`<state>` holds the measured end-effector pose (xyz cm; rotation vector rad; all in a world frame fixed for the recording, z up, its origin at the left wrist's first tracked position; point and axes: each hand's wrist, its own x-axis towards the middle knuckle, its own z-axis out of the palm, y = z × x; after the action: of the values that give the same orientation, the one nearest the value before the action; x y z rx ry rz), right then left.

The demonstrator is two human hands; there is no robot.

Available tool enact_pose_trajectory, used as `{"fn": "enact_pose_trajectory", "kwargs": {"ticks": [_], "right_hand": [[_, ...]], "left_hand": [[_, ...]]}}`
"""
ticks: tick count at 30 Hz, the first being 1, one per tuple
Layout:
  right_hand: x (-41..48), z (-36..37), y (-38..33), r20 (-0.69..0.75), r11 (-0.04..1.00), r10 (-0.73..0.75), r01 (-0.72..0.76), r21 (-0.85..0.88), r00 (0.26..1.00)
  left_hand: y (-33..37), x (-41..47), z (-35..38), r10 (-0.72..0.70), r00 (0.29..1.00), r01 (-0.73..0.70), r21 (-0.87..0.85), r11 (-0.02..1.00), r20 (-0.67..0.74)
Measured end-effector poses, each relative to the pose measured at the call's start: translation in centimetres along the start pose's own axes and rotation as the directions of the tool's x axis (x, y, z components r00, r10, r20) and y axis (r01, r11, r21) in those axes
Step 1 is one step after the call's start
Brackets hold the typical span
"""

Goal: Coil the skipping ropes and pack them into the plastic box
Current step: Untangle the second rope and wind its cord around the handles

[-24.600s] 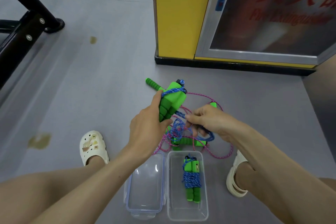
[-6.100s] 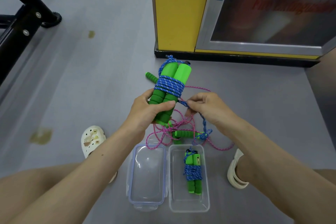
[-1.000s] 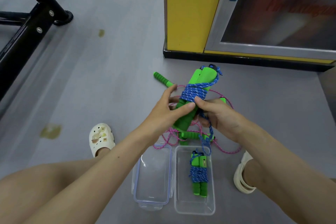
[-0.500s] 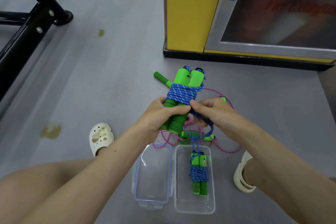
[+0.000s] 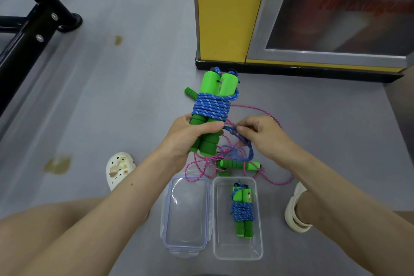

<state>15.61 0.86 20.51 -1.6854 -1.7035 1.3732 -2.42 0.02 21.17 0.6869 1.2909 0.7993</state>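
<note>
My left hand grips the two green handles of a blue skipping rope, held upright, with blue cord wound round them. My right hand pinches the loose blue cord just right of the handles; the remaining cord hangs in a tangle below. A pink skipping rope with green handles lies uncoiled on the floor underneath. The clear plastic box stands open on the floor near me. Inside it lies one coiled blue rope. Its lid lies to the left of the box.
A yellow cabinet with a glass door stands beyond the ropes. A black metal frame crosses the upper left. My feet in white sandals flank the box on the grey floor.
The wrapped handles have tilted back upright from leaning right. My right hand has drawn away from the bundle and now pinches the cord beside it, with more turns wound on.
</note>
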Motion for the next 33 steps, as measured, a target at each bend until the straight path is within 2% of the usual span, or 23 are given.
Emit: {"fn": "enact_pose_trajectory", "kwargs": {"ticks": [3,6,8,12,17,22,28,33], "right_hand": [[-0.1,0.4,-0.1,0.001,0.936,-0.162,0.154,-0.318,0.987],[-0.1,0.6,0.4,0.096,0.884,-0.13,0.159,-0.439,0.987],[0.1,0.6,1.1,0.091,0.858,-0.088,0.122,-0.499,0.992],[0.4,-0.2,2.3,0.04,0.849,0.016,0.008,-0.528,0.999],[0.1,-0.9,3.6,0.045,0.834,0.113,-0.07,-0.547,0.993],[-0.5,-1.9,4.0,0.034,0.83,0.169,-0.123,-0.544,0.985],[-1.1,-3.2,5.4,-0.056,0.789,0.255,-0.241,-0.565,0.965],[-1.4,-3.8,6.4,-0.064,0.762,0.287,-0.268,-0.589,0.956]], "left_hand": [[0.1,0.0,-0.1,0.021,1.0,-0.021,-0.025,0.999,-0.011],[0.2,-0.2,-0.1,0.033,0.999,-0.034,-0.021,0.999,-0.026],[0.4,-0.1,-0.4,0.044,0.998,-0.045,-0.009,0.999,-0.05],[0.5,0.4,-1.3,0.043,0.99,-0.048,-0.034,0.998,-0.136],[0.2,0.8,-2.6,0.023,0.965,-0.033,-0.033,0.999,-0.259],[-0.1,0.5,-3.6,0.006,0.953,-0.012,-0.017,1.0,-0.303],[0.0,-0.2,-4.4,0.018,0.93,-0.014,0.012,1.0,-0.368],[0.2,-0.7,-4.7,0.039,0.912,-0.022,0.047,0.999,-0.407]]}}
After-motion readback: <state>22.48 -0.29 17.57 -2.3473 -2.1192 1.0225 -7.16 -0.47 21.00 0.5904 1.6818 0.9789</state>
